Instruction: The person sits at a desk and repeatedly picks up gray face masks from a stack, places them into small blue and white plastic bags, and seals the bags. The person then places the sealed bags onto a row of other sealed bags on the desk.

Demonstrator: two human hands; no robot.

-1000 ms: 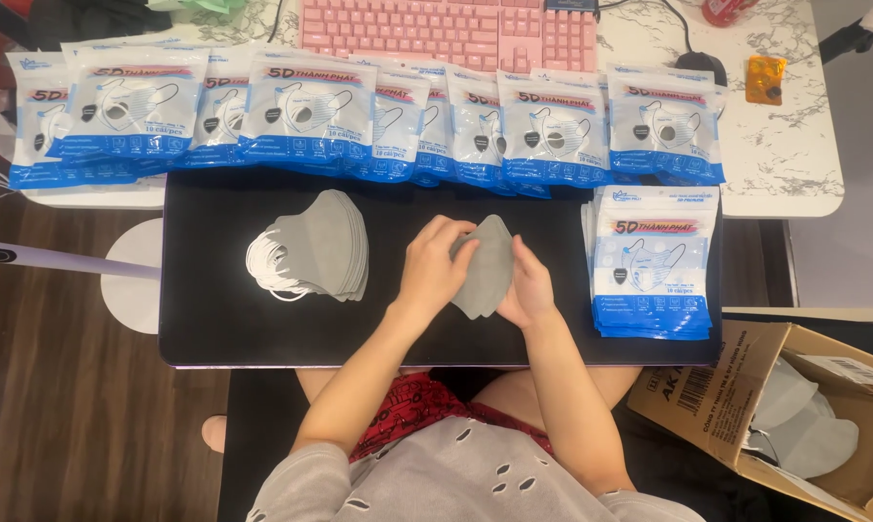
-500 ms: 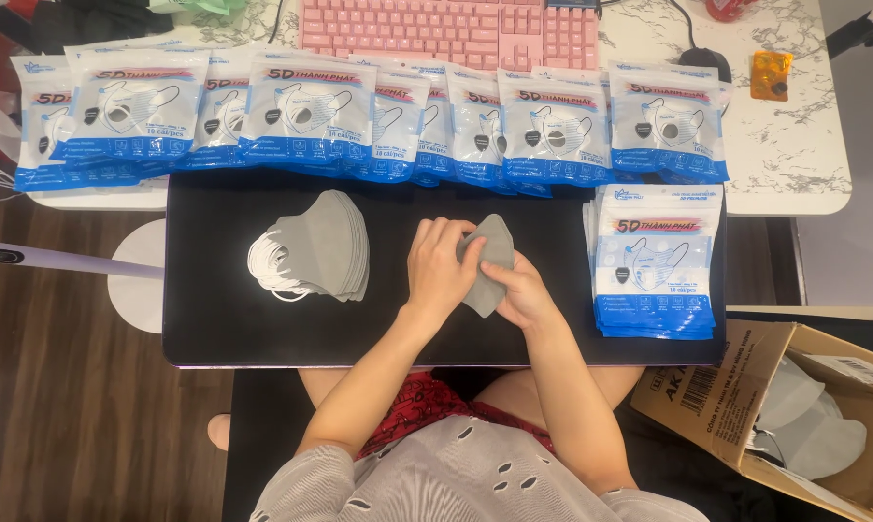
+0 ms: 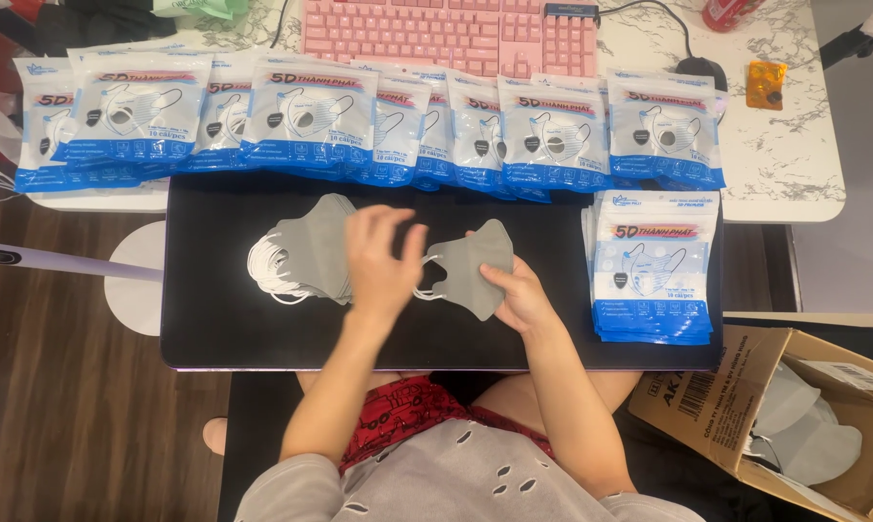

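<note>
You have one grey face mask (image 3: 473, 269) in the middle of the black tabletop (image 3: 214, 324). It looks very light, soft and floppy, so it will bend and fold if you squeeze it. Your right hand (image 3: 525, 295) pinches its lower right edge, thumb on top. That flat cloth part is a good place to hold. The thin white ear loops (image 3: 430, 278) on its left side are stretchy and could catch on things.

Your left hand (image 3: 382, 263) is open, with fingers spread, just above the loops and not holding anything.

Toward the left edge lies a stack of grey masks (image 3: 306, 253). Near the right edge sits a pile of mask packets (image 3: 655, 275). More packets (image 3: 359, 121) line the far edge. A cardboard box (image 3: 794, 425) stands off the near right corner.
</note>
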